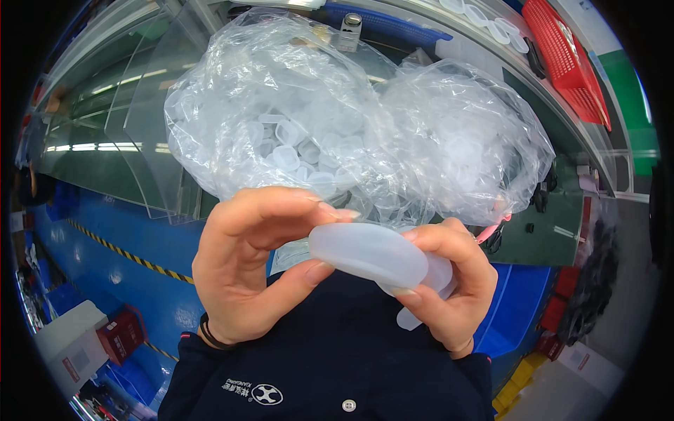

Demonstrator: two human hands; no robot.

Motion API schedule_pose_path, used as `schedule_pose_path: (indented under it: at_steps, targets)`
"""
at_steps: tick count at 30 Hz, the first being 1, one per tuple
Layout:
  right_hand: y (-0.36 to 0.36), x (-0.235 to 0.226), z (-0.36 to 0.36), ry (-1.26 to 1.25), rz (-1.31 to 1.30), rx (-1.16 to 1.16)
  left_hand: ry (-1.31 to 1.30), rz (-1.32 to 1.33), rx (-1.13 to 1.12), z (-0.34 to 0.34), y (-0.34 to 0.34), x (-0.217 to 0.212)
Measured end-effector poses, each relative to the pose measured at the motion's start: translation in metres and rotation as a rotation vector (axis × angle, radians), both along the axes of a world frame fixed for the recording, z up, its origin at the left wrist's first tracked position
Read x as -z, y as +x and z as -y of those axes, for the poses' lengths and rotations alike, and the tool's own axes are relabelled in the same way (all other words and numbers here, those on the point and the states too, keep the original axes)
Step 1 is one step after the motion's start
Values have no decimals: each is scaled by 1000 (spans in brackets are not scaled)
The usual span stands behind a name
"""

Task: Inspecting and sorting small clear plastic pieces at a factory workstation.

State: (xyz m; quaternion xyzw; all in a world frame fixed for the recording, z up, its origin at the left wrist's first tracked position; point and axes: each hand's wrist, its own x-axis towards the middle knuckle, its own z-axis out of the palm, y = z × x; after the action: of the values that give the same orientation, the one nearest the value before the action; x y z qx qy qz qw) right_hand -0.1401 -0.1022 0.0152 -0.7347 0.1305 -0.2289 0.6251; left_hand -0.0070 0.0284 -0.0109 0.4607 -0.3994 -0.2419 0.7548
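A frosted, translucent white oval piece (368, 254), seemingly soft plastic, is held up in front of my chest. Its left end is pinched between the thumb and fingertips of my left hand (235, 270). My right hand (460, 284) grips the other end, thumb below and fingers above. Behind that piece, more frosted material (441, 272) shows inside my right hand, with a rounded tab (408, 319) hanging under the thumb; whether these are separate pieces I cannot tell. Just beyond my hands, a large clear plastic bag (274, 74) holds many similar frosted pieces (286, 158).
A second clear bag (477, 133) of pale pieces sits beside it on the green table (530, 245). Toward the back stand a small bottle (350, 31) and a red basket (565, 63). Clear upright panels (151, 126) are at the left; a blue bin (516, 309) is low right.
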Motion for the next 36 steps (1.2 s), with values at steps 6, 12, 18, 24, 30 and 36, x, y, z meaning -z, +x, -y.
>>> schedule_pose_path:
  at_steps: [6,12,18,24,30,36]
  targets:
    - [-3,0,-4,259,-5,-15,42,293,42,6,3,-9]
    - [-3,0,-7,335,-12,-55,197,515,-77,17,-5,-18]
    - [2,-1,-4,-77,1,42,215,276,-213,23,-2,-13]
    - [-10,19,23,-226,-207,437,421,179,-387,1,27,15]
    - [-22,86,125,-697,-577,711,519,140,-461,-9,46,14]
    - [-22,116,178,-1368,-345,682,394,316,-482,-3,48,-13]
